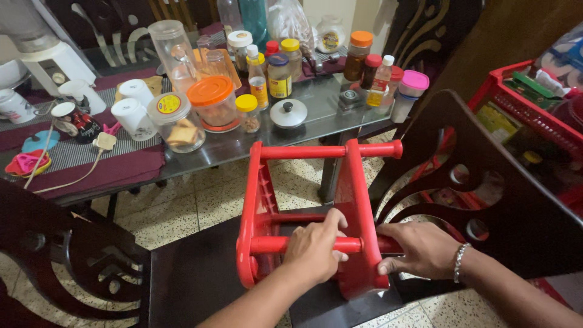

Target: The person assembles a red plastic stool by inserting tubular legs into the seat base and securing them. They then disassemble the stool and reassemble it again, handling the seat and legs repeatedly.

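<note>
While both hands clasp its near rod, red plastic rack frame (303, 212): left hand (314, 246) wrapped mid-rod, right hand (418, 248) pinching the rod end; best kept level on the dark chair seat (194, 279).

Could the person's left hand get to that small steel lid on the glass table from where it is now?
Probably yes, with a long stretch. The left hand grips the red rack on the chair, and the steel lid sits near the glass table edge, beyond the rack's top bar.

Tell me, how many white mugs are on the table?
3. One mug stands near the table's left middle, another mug just in front of it, and a third mug at the far left edge. Others may be hidden behind jars.
</note>
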